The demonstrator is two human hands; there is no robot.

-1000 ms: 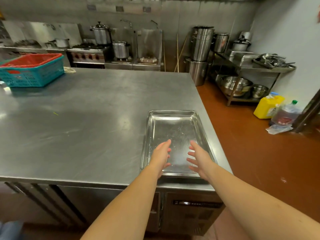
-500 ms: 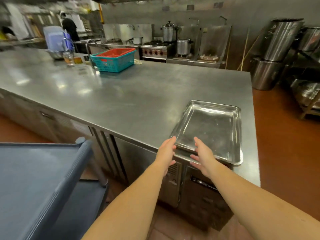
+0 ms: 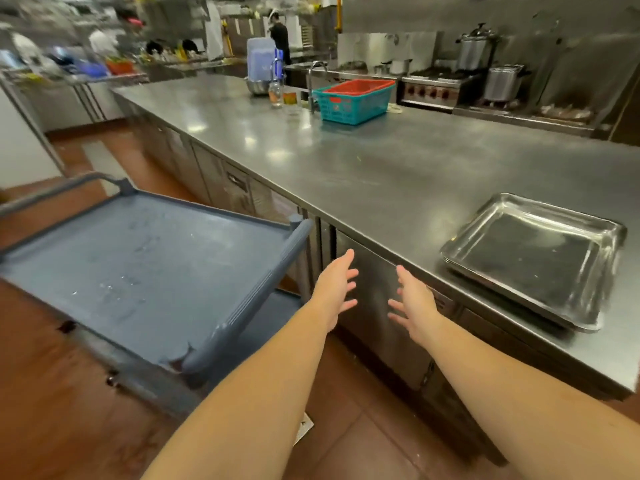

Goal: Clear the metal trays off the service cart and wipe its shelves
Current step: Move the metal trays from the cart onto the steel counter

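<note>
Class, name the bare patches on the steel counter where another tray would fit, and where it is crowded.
Bare: the counter between the metal trays and the teal basket. Crowded: left of the basket, round the tap and jars.

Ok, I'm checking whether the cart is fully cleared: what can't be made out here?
Head view only.
Lower shelf: mostly hidden under the cart's top shelf.
Cart's left end: cut off by the frame edge.
Metal trays on the counter: stacked rims show, count unclear.
Back shelves: motion-blurred.
</note>
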